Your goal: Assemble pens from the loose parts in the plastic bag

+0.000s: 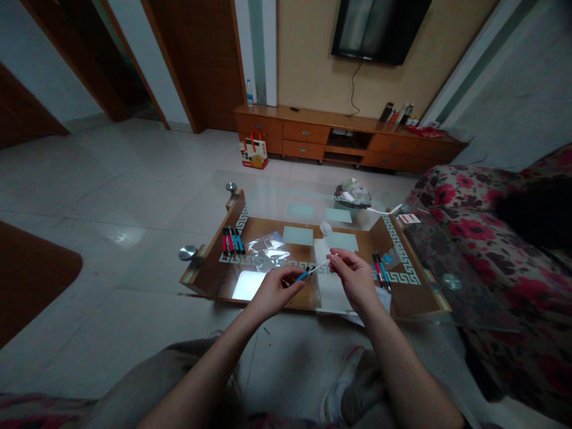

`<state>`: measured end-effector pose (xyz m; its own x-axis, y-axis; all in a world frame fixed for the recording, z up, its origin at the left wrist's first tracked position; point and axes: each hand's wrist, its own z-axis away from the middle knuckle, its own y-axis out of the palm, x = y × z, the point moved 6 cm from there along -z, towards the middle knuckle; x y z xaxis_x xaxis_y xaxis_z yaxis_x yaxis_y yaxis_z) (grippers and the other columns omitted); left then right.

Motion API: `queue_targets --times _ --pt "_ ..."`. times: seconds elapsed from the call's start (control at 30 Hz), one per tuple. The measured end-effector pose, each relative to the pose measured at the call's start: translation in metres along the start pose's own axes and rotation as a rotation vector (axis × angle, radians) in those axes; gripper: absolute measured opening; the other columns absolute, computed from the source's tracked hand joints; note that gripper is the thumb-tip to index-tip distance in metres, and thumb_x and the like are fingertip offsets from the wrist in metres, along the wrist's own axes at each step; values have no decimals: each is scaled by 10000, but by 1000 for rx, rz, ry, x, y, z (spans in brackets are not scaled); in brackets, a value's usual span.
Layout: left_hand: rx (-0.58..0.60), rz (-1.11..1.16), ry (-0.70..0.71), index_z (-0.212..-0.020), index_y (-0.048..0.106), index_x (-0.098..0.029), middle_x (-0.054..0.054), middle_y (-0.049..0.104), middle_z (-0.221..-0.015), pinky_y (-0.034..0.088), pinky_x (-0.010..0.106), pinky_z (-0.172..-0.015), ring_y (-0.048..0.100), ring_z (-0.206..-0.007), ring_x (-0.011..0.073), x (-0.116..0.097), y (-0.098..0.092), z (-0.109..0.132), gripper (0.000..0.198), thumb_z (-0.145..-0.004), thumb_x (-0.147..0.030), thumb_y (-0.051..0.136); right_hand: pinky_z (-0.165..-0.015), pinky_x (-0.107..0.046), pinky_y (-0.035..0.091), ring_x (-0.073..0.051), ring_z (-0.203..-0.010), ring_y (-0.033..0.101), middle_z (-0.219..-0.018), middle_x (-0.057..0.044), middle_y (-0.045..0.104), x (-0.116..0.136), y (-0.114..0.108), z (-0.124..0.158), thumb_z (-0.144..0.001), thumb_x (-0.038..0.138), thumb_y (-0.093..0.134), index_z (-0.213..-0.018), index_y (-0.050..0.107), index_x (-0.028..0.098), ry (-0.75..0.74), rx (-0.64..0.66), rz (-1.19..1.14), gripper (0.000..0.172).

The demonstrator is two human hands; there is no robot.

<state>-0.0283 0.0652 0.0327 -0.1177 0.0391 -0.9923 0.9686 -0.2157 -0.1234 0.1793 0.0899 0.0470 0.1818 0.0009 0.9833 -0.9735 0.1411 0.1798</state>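
Observation:
Over the near side of the glass coffee table, my left hand is closed round a blue pen barrel. A thin whitish rod, which looks like a pen refill, stretches from the barrel's upper end toward the right. My right hand pinches the far end of this rod between thumb and fingers. I cannot tell whether the rod sits inside the barrel. Below the hands lies a white sheet of paper.
Several red, black and blue pens lie left beside a clear plastic bag. More pens lie right. A dark basket stands toward the back. A flowered sofa borders the right; a TV cabinet lines the wall.

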Motion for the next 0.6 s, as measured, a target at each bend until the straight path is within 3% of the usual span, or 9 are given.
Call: queue_targets --times 0.2,0.6 --pt "-4 2 17 -990 768 -219 56 738 -870 460 267 -660 642 -780 204 -1 -1 0 243 -773 -322 734 -626 -271 488 -119 -656 591 -878 -44 720 5 -3 0 -727 400 805 -988 731 192 -8 -64 -80 343" --pt "61 -138 58 -1002 774 -246 64 753 -1004 486 289 -714 669 -867 223 -9 5 2 199 -841 -313 680 -575 -264 419 -120 -627 536 -826 -40 693 -2 -4 -2 -720 428 801 -996 735 176 -11 -46 19 380"
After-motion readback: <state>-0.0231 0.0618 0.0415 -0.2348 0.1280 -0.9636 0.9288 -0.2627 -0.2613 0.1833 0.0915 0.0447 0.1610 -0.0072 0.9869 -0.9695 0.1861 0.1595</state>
